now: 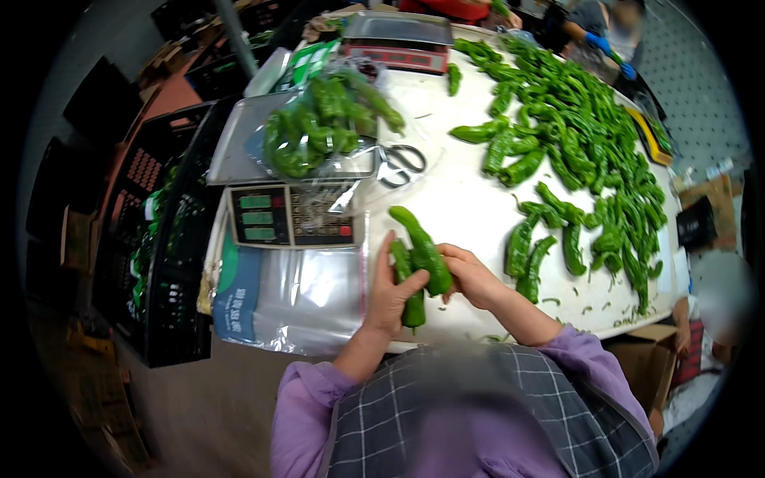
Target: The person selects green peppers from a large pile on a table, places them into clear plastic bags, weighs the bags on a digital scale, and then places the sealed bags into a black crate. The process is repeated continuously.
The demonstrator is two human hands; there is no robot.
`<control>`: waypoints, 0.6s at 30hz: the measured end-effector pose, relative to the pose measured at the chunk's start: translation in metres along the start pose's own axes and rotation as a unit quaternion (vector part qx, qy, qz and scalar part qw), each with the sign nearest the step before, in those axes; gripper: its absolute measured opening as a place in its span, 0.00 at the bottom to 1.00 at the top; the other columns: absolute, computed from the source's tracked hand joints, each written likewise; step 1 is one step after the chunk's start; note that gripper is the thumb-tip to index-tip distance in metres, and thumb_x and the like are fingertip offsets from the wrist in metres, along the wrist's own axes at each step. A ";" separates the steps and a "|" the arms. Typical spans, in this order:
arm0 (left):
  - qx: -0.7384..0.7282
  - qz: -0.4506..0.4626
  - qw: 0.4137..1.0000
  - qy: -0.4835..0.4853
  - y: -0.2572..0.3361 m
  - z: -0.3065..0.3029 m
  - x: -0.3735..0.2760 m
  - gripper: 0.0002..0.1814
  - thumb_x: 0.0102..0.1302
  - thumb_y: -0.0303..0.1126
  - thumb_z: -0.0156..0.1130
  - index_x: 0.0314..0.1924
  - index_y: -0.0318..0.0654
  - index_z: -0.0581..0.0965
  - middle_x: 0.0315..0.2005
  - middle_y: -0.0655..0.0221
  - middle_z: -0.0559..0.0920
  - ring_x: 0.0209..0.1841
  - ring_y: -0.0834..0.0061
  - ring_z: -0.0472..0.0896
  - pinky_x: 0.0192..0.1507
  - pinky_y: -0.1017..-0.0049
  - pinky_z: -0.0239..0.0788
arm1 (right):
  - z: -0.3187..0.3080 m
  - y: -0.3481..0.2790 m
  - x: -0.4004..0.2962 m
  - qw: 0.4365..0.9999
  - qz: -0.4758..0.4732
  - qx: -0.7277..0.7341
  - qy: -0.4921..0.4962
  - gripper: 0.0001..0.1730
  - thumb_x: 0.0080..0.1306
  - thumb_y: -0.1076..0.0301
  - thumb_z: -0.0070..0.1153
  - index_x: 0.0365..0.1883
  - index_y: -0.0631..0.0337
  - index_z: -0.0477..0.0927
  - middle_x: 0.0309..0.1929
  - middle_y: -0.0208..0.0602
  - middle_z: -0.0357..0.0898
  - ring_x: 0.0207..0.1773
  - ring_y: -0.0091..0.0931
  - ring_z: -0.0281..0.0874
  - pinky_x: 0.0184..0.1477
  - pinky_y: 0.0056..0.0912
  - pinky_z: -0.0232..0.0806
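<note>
My left hand [385,302] is wrapped around two long green peppers, its thumb lying across them. The slimmer pepper [412,308] rests against the palm, and the larger pepper [421,245] leans beside it. At the larger one's lower right side are the fingers of my right hand [469,275], partly hidden behind it. Left of my hands lies a stack of clear plastic bags [305,293] with a blue printed strip. Above them, a clear bag of green peppers [323,119] rests on the tray of a digital scale [233,140].
Loose green peppers [574,125] spread over the white table's [430,161] right side. Scissors [400,167] lie beside the scale. A second scale [397,54] stands at the far edge, a yellow-black device [651,137] at right. Black crates [161,239] stand left; co-workers are behind and at right.
</note>
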State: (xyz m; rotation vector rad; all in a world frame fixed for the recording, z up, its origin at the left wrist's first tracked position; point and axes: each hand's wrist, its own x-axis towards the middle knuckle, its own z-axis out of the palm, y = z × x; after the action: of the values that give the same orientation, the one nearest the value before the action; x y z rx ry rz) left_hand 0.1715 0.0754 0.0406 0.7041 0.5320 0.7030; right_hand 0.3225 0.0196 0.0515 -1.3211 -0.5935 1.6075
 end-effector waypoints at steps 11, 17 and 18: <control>-0.097 0.031 0.994 -0.042 0.007 0.002 0.000 0.39 0.56 0.19 0.50 0.66 0.45 0.46 0.57 0.58 0.63 0.58 0.65 0.65 0.58 0.66 0.58 | -0.011 0.010 -0.016 0.972 -0.187 -0.026 0.140 0.21 0.65 0.66 0.44 0.55 0.65 0.63 0.38 0.35 0.74 0.36 0.23 0.74 0.30 0.23 0.67; -0.191 0.027 0.976 -0.098 0.012 -0.008 0.007 0.39 0.49 0.23 0.46 0.65 0.45 0.53 0.54 0.60 0.67 0.56 0.61 0.66 0.58 0.59 0.57 | -0.076 0.040 -0.008 0.923 -0.127 -0.191 0.309 0.20 0.62 0.62 0.50 0.49 0.63 0.70 0.28 0.28 0.71 0.27 0.16 0.66 0.27 0.20 0.63; -0.212 0.021 0.971 -0.108 0.013 -0.009 0.008 0.39 0.49 0.24 0.47 0.65 0.45 0.53 0.54 0.61 0.68 0.56 0.62 0.66 0.58 0.59 0.57 | -0.084 0.042 -0.008 0.907 -0.134 -0.245 0.314 0.20 0.61 0.61 0.50 0.48 0.64 0.70 0.28 0.31 0.72 0.27 0.19 0.68 0.29 0.22 0.64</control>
State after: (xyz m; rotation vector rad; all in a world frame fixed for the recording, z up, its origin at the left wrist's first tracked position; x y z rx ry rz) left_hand 0.1662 0.0920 0.0424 0.3833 0.1572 0.7388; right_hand 0.3862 -0.0217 -0.0053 -1.9154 -0.7509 0.7472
